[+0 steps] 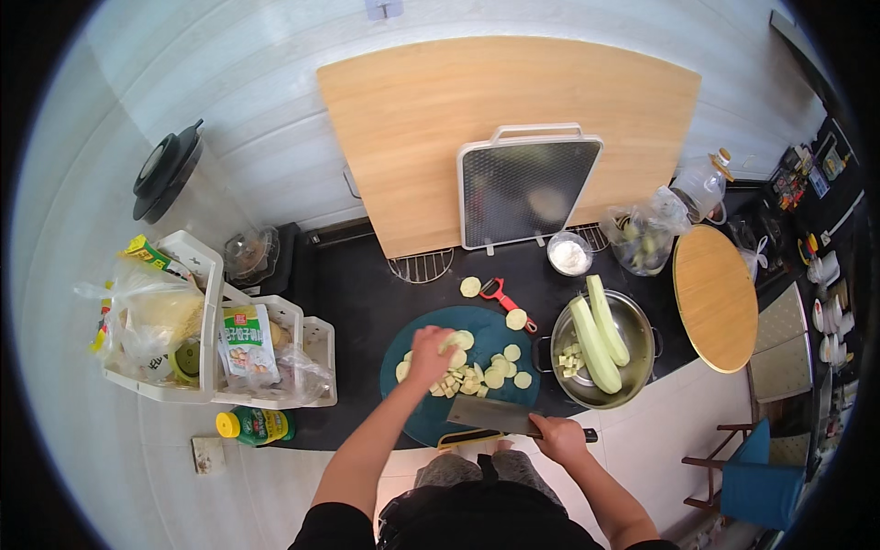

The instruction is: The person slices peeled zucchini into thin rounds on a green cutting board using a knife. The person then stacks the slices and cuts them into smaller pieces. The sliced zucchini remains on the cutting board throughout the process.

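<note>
My right hand (pixel 560 438) grips the dark handle of a cleaver (pixel 491 416), whose broad blade lies over the near right part of a round green cutting board (pixel 426 426). My left hand (pixel 432 354) is over the board's left side, its fingers on a few pale, peeled squash slices (pixel 462 339). Diced squash pieces (pixel 454 381) lie just below those fingers, partly hidden by the hand. More round slices (pixel 498 375) spread to the right. Beside the board, a steel pot (pixel 636 316) holds two peeled squashes (pixel 595 344) and some diced pieces (pixel 570 359).
A red peeler (pixel 505 300) lies behind the board, near a bowl of white powder (pixel 570 256). White plastic baskets (pixel 213 344) with packets stand left, near a yellow-capped bottle (pixel 258 426). A framed board (pixel 529 192) leans at the back; a round wooden board (pixel 715 299) is right.
</note>
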### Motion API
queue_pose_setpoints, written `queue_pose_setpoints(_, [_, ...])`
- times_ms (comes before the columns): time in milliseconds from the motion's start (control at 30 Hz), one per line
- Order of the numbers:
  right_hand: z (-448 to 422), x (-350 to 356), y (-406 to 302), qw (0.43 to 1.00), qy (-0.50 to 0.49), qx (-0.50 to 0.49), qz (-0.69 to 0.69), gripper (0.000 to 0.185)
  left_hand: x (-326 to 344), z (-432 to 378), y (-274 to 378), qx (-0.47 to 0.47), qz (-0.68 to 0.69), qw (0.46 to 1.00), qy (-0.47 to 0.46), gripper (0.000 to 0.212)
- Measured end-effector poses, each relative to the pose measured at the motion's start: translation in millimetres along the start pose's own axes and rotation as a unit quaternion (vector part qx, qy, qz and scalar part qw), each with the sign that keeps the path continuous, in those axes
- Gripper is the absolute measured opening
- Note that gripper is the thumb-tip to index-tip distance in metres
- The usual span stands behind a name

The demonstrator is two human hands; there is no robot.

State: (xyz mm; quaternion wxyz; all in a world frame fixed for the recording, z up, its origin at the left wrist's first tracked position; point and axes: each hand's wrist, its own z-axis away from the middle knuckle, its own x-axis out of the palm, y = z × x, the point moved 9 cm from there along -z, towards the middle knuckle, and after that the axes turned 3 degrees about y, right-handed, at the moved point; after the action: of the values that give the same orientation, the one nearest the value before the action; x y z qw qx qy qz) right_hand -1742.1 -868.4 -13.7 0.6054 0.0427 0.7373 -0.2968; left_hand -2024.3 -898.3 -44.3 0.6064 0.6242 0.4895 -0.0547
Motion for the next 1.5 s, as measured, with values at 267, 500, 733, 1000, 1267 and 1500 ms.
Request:
queue_pose_setpoints(267, [-1,10,3,1.0,0.012,0.007,-0.021,0.031,-28,85,-161,-0.339,0.153,0.926,-0.064,0.047])
queue_pose_setpoints(500, [-4,12,-2,0.999,0.012,0.007,-0.029,0.03,-21,87,-154,-0.265,-0.107,0.952,-0.106,0.055])
queue_pose_setpoints(733, [-1,13,-6,0.999,0.007,0.028,-0.031,0.03,1,79,-168,-0.325,0.161,0.924,-0.12,0.059])
queue_pose_setpoints(1000, [-4,24,-22,0.998,-0.039,0.022,-0.055,0.028,22,59,-188,-0.336,0.002,0.92,-0.2,0.072])
queue_pose_setpoints(1267, [-19,83,-27,0.98,-0.119,0.112,-0.112,0.022,-19,65,-137,-0.362,0.08,0.928,-0.039,0.061])
queue_pose_setpoints(1500, [-36,92,-20,0.971,-0.104,0.186,-0.107,0.022,-84,103,-113,-0.392,0.134,0.897,0.156,0.053])
